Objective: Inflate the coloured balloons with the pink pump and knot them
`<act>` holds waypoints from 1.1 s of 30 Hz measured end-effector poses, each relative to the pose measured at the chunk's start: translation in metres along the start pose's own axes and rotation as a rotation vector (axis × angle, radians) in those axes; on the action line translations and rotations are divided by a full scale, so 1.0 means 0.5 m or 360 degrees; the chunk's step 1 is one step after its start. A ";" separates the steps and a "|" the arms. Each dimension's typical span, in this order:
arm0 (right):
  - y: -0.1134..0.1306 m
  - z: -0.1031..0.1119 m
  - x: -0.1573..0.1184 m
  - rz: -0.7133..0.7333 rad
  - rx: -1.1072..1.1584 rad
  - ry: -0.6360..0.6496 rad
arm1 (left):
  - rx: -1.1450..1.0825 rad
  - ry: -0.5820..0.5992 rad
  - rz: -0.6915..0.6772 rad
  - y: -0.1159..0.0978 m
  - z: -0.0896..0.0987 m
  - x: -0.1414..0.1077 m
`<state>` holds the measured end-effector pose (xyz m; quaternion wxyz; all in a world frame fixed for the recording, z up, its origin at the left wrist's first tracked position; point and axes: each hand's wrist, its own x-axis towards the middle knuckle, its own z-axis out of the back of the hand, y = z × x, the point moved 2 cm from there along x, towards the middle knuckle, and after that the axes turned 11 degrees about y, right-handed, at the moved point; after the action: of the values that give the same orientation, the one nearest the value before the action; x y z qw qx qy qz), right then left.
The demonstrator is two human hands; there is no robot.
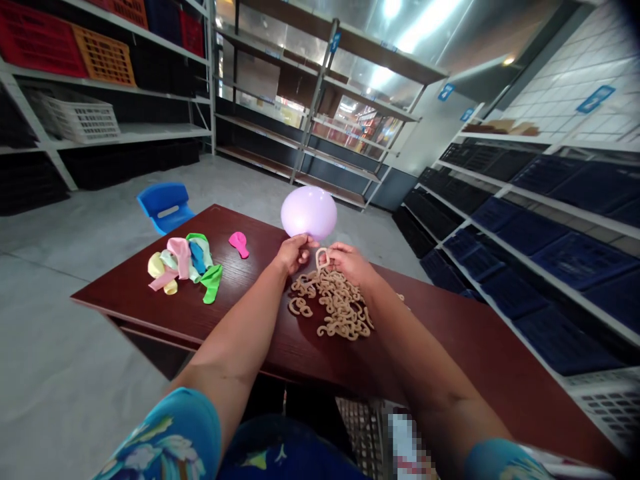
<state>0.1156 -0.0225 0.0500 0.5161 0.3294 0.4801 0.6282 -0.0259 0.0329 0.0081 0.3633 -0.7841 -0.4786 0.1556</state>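
Note:
An inflated light purple balloon (309, 210) stands just beyond my hands, over the table's far edge. My left hand (295, 253) is closed at the balloon's lower end, its fingers pinching around the neck. In my right hand (350, 261) a beige loop-shaped clip (322, 258) is pinched between thumb and fingers, close to the balloon's neck. Below both hands lies a heap of beige curled clips (345, 307). To the left, deflated balloons (185, 260) in pink, green, blue and yellow form a pile, with a single deflated magenta balloon (239, 244) apart from it.
The dark red-brown table (450, 347) extends under everything. A blue chair (166, 205) stands behind its far left corner. Shelves with dark blue bins (565, 260) line the right side. Metal racks (305, 127) stand at the back, and shelves with coloured crates (100, 53) at left.

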 end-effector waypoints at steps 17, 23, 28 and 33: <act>0.056 -0.020 -0.012 0.0077 0.0160 -0.0237 | -0.0135 0.0304 0.0284 0.023 -0.017 -0.012; 0.049 -0.004 -0.019 -0.0035 0.0189 -0.0267 | 0.0051 0.0320 0.0209 0.034 -0.011 -0.013; 0.077 0.015 -0.004 0.0019 0.0368 -0.0267 | 0.0650 0.0076 -0.0050 0.038 -0.007 -0.007; 0.167 -0.016 0.050 0.0322 0.0169 -0.0005 | 0.0949 0.0125 -0.0222 0.043 -0.009 -0.004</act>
<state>0.0744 -0.0012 0.1244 0.4325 0.4040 0.4761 0.6504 -0.0106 0.0234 -0.0045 0.6055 -0.6136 -0.4499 0.2334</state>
